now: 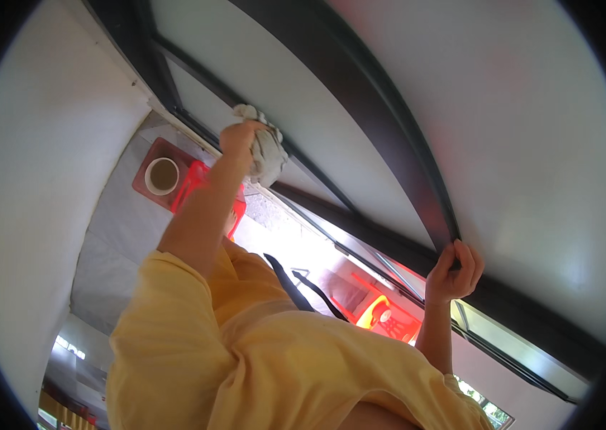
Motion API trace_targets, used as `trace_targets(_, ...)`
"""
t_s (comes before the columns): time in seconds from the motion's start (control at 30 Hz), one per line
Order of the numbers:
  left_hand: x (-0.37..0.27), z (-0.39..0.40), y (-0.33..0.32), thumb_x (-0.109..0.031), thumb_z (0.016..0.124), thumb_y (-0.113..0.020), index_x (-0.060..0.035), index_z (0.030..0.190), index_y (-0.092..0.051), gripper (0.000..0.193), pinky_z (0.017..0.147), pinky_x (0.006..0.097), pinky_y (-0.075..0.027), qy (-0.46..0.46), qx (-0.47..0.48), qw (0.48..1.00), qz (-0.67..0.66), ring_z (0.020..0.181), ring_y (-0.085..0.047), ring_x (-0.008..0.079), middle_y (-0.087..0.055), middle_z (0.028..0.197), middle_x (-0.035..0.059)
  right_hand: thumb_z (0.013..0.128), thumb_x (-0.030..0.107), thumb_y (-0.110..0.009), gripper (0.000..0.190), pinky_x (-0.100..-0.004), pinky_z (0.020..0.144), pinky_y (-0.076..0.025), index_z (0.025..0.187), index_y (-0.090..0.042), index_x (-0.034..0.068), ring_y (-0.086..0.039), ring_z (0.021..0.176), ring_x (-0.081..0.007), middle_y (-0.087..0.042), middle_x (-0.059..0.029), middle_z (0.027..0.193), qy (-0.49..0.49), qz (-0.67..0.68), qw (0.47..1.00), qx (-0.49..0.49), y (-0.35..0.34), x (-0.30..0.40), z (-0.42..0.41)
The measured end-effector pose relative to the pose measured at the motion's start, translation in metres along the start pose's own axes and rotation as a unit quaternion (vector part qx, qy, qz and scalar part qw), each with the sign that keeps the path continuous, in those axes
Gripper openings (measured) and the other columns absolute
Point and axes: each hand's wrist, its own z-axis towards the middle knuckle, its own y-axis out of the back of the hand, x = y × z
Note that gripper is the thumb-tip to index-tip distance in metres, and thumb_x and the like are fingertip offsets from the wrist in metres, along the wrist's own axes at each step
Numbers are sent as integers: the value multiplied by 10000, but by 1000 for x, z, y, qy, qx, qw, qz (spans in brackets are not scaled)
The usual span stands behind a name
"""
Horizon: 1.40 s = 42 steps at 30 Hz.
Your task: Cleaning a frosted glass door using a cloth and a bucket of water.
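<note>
My left hand (238,141) grips a crumpled, greyish-white cloth (267,156), which is pressed against a narrow dark bar (324,185) of a framed panel. To the right, my right hand (456,271) has its fingers bent around the edge of the wide dark frame (389,113), near where that bar meets the lower rail. Pale, smooth panes (367,161) fill the spaces between the dark bars. The fingertips of my right hand are partly hidden by the frame.
Below stands a red plastic stool (195,180), with a bare foot partly visible on it. Beside it a white bucket (162,176) of murky liquid rests on a reddish stool (147,161). A red plastic chair (399,322) is lower right. A white wall (39,177) curves along the left.
</note>
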Motion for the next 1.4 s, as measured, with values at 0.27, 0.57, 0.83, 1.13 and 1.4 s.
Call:
trace_targets(0.27, -136, 69, 47, -166, 637, -773, 40, 884, -642, 348, 663, 335, -525, -85, -103, 991, -10, 738, -636, 238, -645, 901, 105, 763, -60, -631, 106, -290, 568, -454, 854, -643, -5, -568, 686, -202, -576, -96, 824, -42, 11, 999, -18, -7, 8, 2)
trace_targets(0.57, -144, 38, 100, -117, 747, -715, 26, 954, -641, 262, 643, 282, -509, -331, -102, 906, -245, 745, -624, 186, -650, 874, 92, 787, -24, -609, 59, -309, 552, -422, 838, -620, 3, -518, 658, -212, -534, -95, 805, -58, 4, 997, -46, -8, 1, -5)
trace_targets(0.83, -180, 64, 70, -221, 803, -626, -22, 997, -630, 278, 749, 398, -504, -553, -199, 772, 240, 882, -632, 280, -628, 1007, 122, 790, 163, -696, 274, -417, 751, -387, 939, -516, 21, -463, 880, -284, -473, -123, 934, -54, -87, 994, -37, -20, 9, -12)
trace_targets(1.13, -169, 52, 50, -233, 813, -564, -83, 924, -641, 202, 729, 446, -505, -449, -260, 668, 533, 892, -618, 308, -610, 1019, 113, 811, 219, -697, 354, -423, 794, -352, 975, -456, 18, -409, 921, -281, -418, -134, 967, -33, -94, 994, -42, -33, 9, -17)
trace_targets(1.4, -85, 17, 55, -182, 749, -609, -79, 859, -643, 155, 700, 431, -509, -478, -119, 621, 610, 870, -623, 295, -602, 968, 96, 789, 226, -717, 411, -421, 812, -333, 1000, -433, 16, -386, 960, -288, -408, -148, 997, -31, -95, 994, -54, -36, 5, -21)
